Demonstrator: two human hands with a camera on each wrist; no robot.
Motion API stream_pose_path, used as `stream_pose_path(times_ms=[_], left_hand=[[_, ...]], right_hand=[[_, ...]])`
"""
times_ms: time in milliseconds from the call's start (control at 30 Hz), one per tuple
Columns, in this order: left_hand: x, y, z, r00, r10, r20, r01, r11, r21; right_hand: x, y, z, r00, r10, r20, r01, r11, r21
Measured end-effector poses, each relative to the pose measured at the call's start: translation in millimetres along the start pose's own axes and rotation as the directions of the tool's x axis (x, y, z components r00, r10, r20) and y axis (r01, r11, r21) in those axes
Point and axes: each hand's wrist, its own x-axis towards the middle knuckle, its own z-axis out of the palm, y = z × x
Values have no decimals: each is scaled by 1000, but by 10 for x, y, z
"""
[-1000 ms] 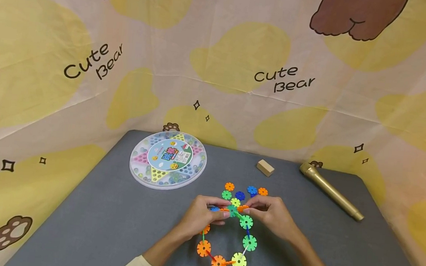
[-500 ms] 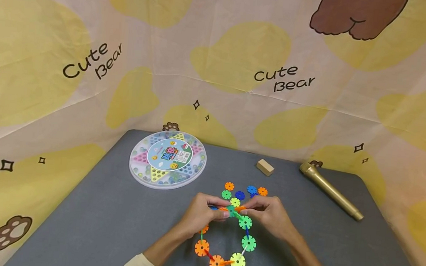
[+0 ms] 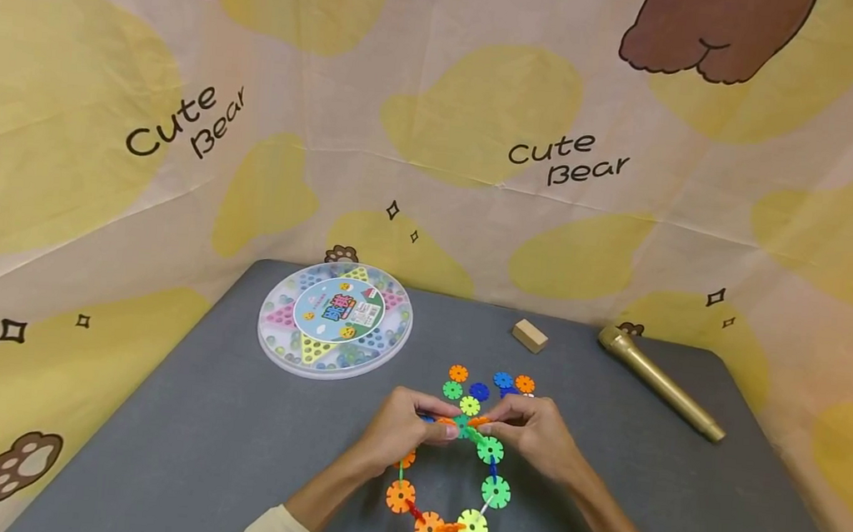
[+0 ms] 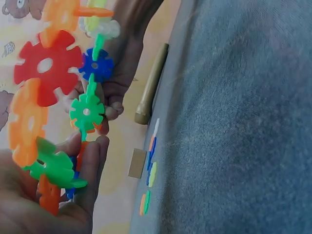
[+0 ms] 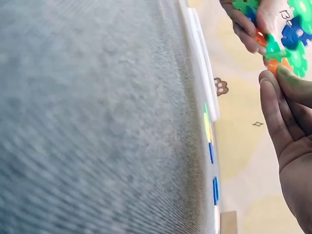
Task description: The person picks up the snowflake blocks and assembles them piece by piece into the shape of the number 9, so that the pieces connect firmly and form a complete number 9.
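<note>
Both grips closed on the top of the toy ring: left hand (image 3: 402,429) & right hand (image 3: 537,437) pinch the plastic chain (image 3: 489,471) where its ends meet. We see notched, gear-shaped discs (orange, green, yellow) joined by thin sticks, held just above the grey felt-like counter (image 3: 194,448). Loose discs (image 3: 479,384) lie just beyond; round clear game box (image 3: 335,317), wooden block (image 3: 530,335), gold mic (image 3: 658,380) farther off.

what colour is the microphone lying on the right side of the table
Gold, all along the microphone; the head view shows it best.
</note>
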Motion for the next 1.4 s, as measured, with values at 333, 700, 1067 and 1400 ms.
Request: stream_pose_path(times_ms=[333,700,1067,1400], left_hand=[[-34,0,40,1000,-7,19,6,998,62],[-68,-15,84,990,-46,137,48,999,-10],[-19,25,174,995,-34,92,20,988,151],[-15,-8,134,998,9,69,-21,983,182]], right_hand=[[-12,6,-21,999,16,38,-16,1000,14],[-17,13,-117,994,43,104,-47,998,36],[8,21,-57,990,28,138,-34,999,37],[35,42,-265,986,143,79,-137,987,-85]])
